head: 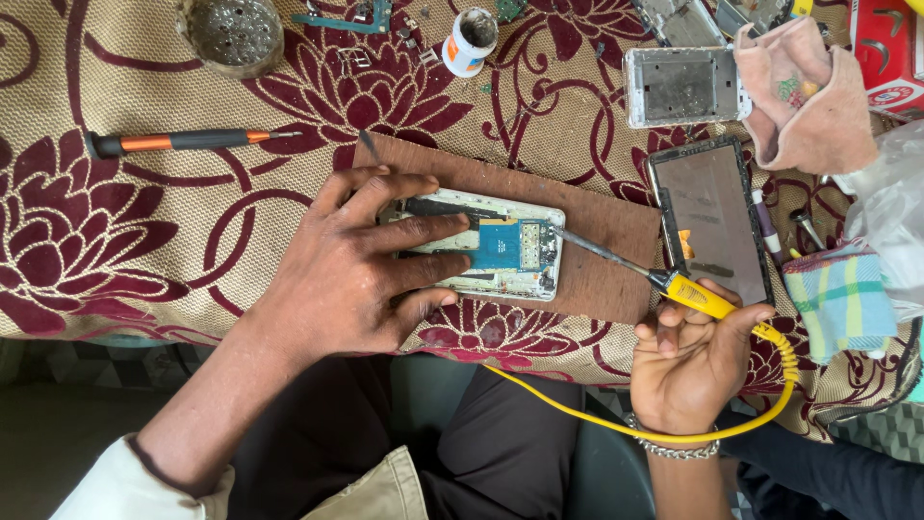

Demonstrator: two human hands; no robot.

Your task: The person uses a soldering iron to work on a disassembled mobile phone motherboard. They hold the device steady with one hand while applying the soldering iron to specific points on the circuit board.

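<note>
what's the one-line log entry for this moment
left hand: pressing opened phone on wooden board | right hand: holding yellow soldering iron, tip at phone

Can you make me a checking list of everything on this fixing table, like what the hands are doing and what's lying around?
Surface: patterned maroon cloth, brown board on it.
Job's things: opened phone on the board; yellow soldering iron, tip at the phone's edge.
Clutter: screwdriver, small white pot, phone frame, loose screen, pink rag.
Hands: left hand presses the phone; right hand holds the iron.
Cables: yellow cord.
Surroundings: nothing seen.
</note>
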